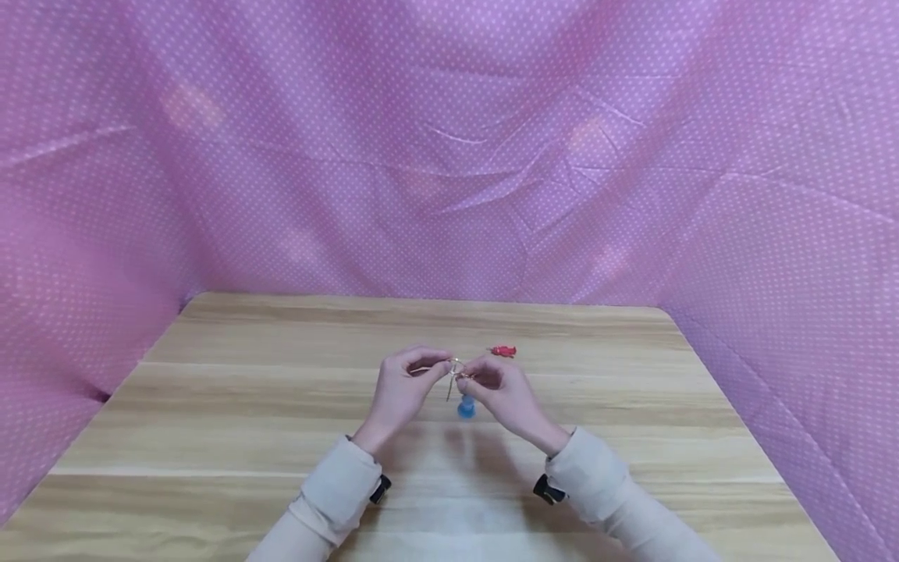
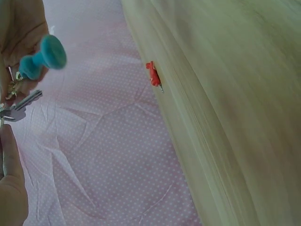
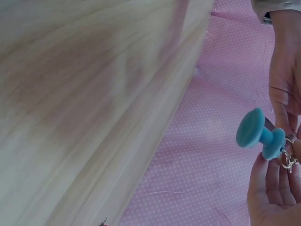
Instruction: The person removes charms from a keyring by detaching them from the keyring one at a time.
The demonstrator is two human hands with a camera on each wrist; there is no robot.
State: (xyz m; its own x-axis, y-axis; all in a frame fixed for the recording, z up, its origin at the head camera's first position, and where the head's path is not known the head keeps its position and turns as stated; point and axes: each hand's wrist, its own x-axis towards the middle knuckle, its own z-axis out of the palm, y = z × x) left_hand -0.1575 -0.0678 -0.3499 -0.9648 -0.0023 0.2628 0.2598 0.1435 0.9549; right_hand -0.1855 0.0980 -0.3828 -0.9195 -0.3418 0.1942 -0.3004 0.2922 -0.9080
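Observation:
My two hands meet over the middle of the table. Between finger and thumb, my left hand (image 1: 403, 394) pinches a metal ring with a silver key (image 2: 21, 108) on it. The right hand (image 1: 507, 398) pinches the gold-coloured clasp (image 3: 288, 157) of a blue keychain charm (image 1: 467, 407). This charm (image 3: 257, 132), shaped like a spool with two rounded ends, dangles below the right fingertips. Ring and clasp come together between the fingertips, which partly hide them. Just beyond the right hand, a small red charm (image 1: 502, 351) with a short metal chain lies on the table.
The wooden table (image 1: 246, 406) has rounded far corners. Pink dotted cloth (image 1: 449, 156) hangs behind it and along both sides. Black wrist cameras show at both sleeve cuffs, the right one (image 1: 548, 489) just above the table.

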